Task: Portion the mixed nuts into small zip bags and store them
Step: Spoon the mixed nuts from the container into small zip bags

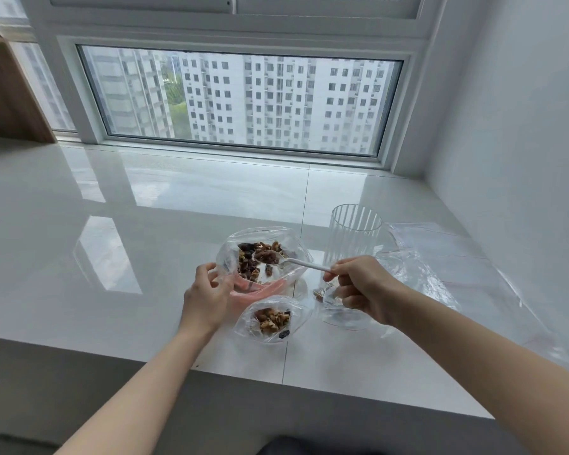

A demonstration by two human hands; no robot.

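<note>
A: What are the hands doing?

B: The right hand (pixel 358 287) grips the handle of a white plastic spoon (pixel 284 259), fingers curled round it. The spoon's bowl, heaped with mixed nuts (pixel 253 261), sits inside the mouth of the large bag (pixel 293 246). The left hand (pixel 207 290) pinches that bag's near left edge, holding it open.

A: Where is everything else, taking the large bag as centre?

B: Just in front of it, toward the person, lies a small zip bag (pixel 271 320) already holding nuts. To its right, under the right hand, is another small bag (pixel 342 315), mostly hidden. Behind and right stands a ribbed clear glass (pixel 353 236). Further right, empty bags (pixel 440 254) lie flat on the glossy white ledge (pixel 145 208).
</note>
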